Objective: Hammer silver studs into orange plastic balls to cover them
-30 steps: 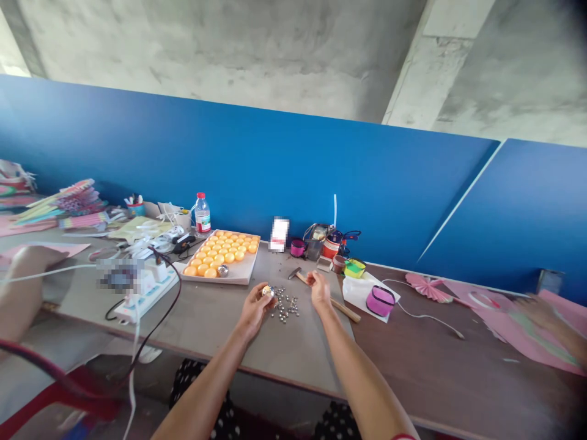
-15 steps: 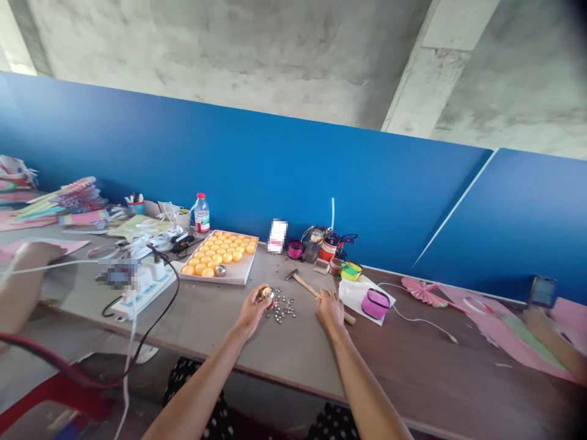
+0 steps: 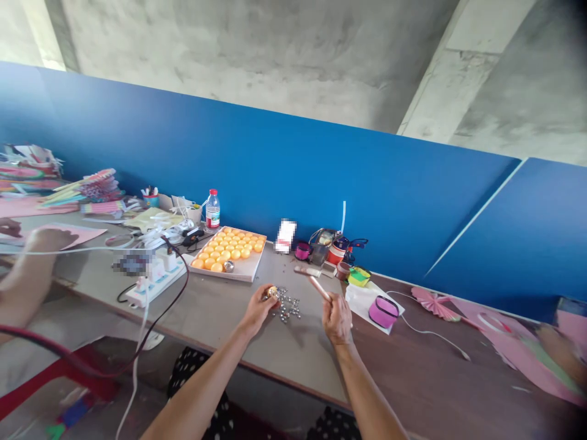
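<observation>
My left hand [image 3: 258, 310] is closed around a small orange ball [image 3: 272, 292], whose upper side shows between the fingers. Shiny metal bits are on or around the ball, too small to make out. A loose pile of small silver studs [image 3: 288, 305] lies on the table just right of that hand. My right hand [image 3: 337, 316] grips the wooden handle of a hammer [image 3: 320, 288], now held above the table. The hammer's head is smeared by motion. Beyond my left hand, a shallow white box [image 3: 257, 269] holds rows of orange balls [image 3: 224, 249] and one silver-covered ball [image 3: 228, 266].
A power strip [image 3: 156, 284] with cables lies left, near a bottle [image 3: 213, 211]. At the back right are a phone-like screen [image 3: 285, 237], small containers [image 3: 337, 252] and a purple pouch [image 3: 384, 311] on white paper. Other people's arms [image 3: 34, 275] work at both sides.
My right hand has lifted the hammer off the table, and its handle has tilted up. My left hand still holds the ball. The whole view has shifted slightly.
</observation>
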### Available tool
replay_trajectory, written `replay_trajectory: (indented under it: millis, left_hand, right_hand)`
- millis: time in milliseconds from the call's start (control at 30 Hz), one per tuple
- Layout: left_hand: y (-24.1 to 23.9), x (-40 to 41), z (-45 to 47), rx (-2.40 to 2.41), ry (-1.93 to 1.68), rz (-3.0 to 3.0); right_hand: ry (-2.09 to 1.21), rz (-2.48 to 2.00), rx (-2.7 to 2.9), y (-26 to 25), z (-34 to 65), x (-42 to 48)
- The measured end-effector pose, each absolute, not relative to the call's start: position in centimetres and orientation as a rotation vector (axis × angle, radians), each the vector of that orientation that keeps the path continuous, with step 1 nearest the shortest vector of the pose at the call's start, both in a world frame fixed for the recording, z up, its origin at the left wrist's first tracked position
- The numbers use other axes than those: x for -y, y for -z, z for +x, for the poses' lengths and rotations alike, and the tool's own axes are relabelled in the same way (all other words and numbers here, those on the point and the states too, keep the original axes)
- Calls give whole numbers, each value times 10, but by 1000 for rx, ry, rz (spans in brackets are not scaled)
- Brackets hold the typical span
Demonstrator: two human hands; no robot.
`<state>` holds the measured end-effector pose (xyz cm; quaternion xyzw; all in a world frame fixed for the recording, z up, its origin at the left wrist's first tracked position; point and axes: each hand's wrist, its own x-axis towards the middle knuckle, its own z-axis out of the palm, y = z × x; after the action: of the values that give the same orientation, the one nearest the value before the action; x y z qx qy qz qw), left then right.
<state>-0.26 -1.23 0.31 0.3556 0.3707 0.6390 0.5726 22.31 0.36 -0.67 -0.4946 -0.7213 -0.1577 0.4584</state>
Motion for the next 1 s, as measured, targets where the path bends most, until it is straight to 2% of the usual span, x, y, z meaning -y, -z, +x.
replay_trajectory:
  millis: [467, 1000]
  left_hand:
    - [7, 8, -5, -882, -1486, 908]
    - [11, 2, -6, -835, -1533, 759]
  right_hand:
    - [384, -1189, 2078, 0, 210, 8]
    - [384, -1208, 1947, 1, 213, 5]
